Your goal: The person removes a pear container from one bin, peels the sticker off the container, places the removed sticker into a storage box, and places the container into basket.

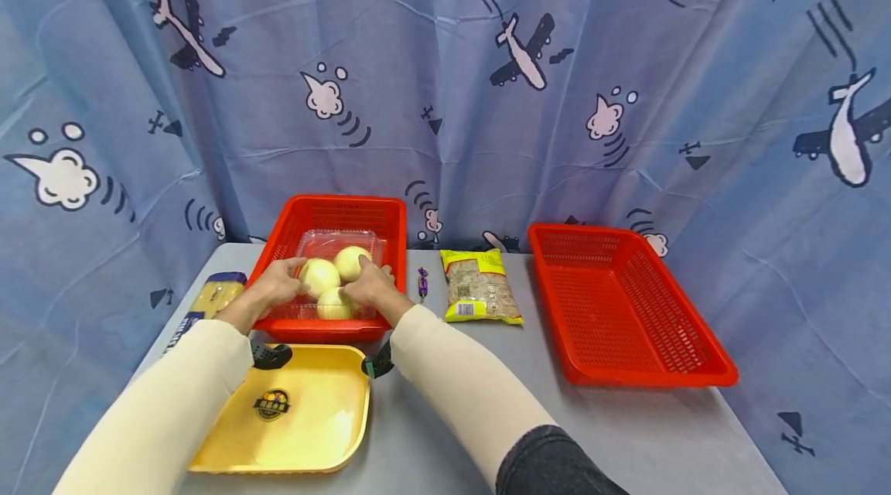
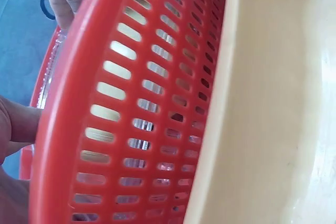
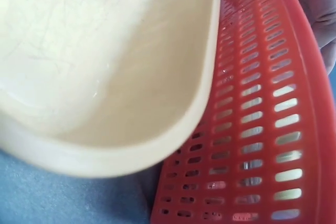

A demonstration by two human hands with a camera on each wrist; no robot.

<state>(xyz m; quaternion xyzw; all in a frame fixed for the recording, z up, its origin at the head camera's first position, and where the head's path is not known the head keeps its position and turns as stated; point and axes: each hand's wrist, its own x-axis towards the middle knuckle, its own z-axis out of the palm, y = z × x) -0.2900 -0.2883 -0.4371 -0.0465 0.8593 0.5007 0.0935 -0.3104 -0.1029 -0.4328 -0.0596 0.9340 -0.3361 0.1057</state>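
Note:
Three pale yellow round things [image 1: 320,278] sit together in a clear plastic container [image 1: 316,241], which is inside a red basket [image 1: 401,240] at the back left. My left hand [image 1: 278,286] grips the container's left side, its thumb and index finger beside the left round thing. From the other side my right hand [image 1: 376,286] holds on, thumb and index finger over the round things. The basket wall [image 2: 131,108] hides much of the left hand in its wrist view. Only part of a hand [image 3: 321,9] shows past the rim in the right wrist view.
A yellow tray [image 1: 320,410] lies in front of the red basket. Left of it is a blue-and-yellow packet [image 1: 217,294]. A purple-wrapped candy [image 1: 422,284] and a yellow-edged bag [image 1: 480,286] lie to the right. Another red basket [image 1: 626,309] stands farther right, before the curtain [image 1: 459,131].

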